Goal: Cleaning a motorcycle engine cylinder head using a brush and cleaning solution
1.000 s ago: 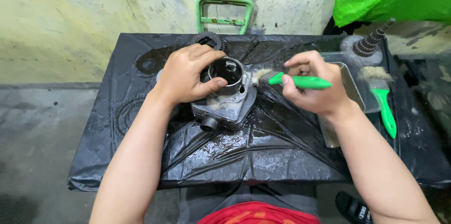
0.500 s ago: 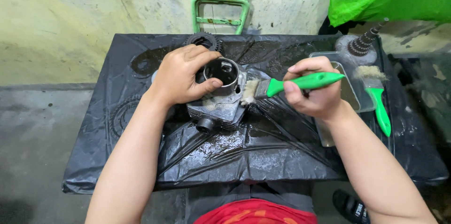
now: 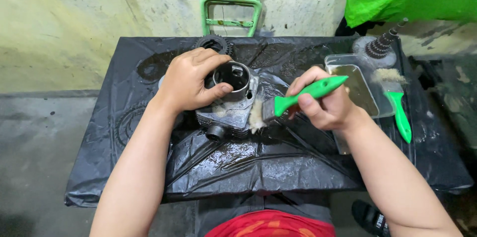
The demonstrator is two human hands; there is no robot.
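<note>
Centrally, on a table covered with wet black plastic sheeting (image 3: 248, 167), a grey metal engine cylinder (image 3: 229, 105) is seen standing with its round bore facing up. It is gripped by the left hand (image 3: 191, 80), whose fingers are closed over the rim on the left side, the thumb being pressed against the edge of the bore. A green-handled paintbrush (image 3: 293, 98) is clamped in the right hand (image 3: 323, 98), the fingers being wrapped around the handle; its pale bristles are pressed against the right flank of the cylinder. Behind the cylinder, a dark toothed sprocket (image 3: 214, 43) is laid on the sheeting. To the right, a shallow clear tray (image 3: 358, 88) holding murky liquid is placed, and a second green-handled brush (image 3: 397, 107) is laid just beside it. A coiled spring part (image 3: 380, 45) is set beyond the tray. A green metal frame (image 3: 231, 13) is stood against the wall behind the table.
</note>
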